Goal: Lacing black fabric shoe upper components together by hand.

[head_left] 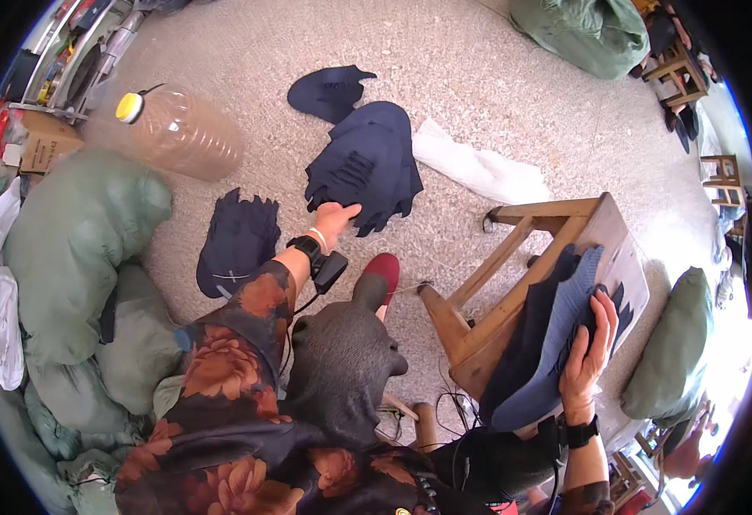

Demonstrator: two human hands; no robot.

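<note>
Dark navy knitted pieces that look like shoe uppers lie about on the floor. At the near edge of the middle pile of uppers (367, 159) is my left hand (335, 223), its fingers closed in a pinch on the edge of an upper. How many layers it grips is hidden. To the right, a thick stack of uppers (556, 343), dark with a blue-grey side showing, rests on a wooden stool (621, 245). Against this stack lies my right hand (589, 348), fingers stretched and thumb apart.
One loose upper (329, 93) lies beyond the pile, another bundle (237, 240) left of it. A white cloth (479, 163) is beside the pile. A large clear plastic jug (187, 129) with a yellow cap and stuffed green sacks (80, 249) stand left. Cables (453, 412) trail near the stool.
</note>
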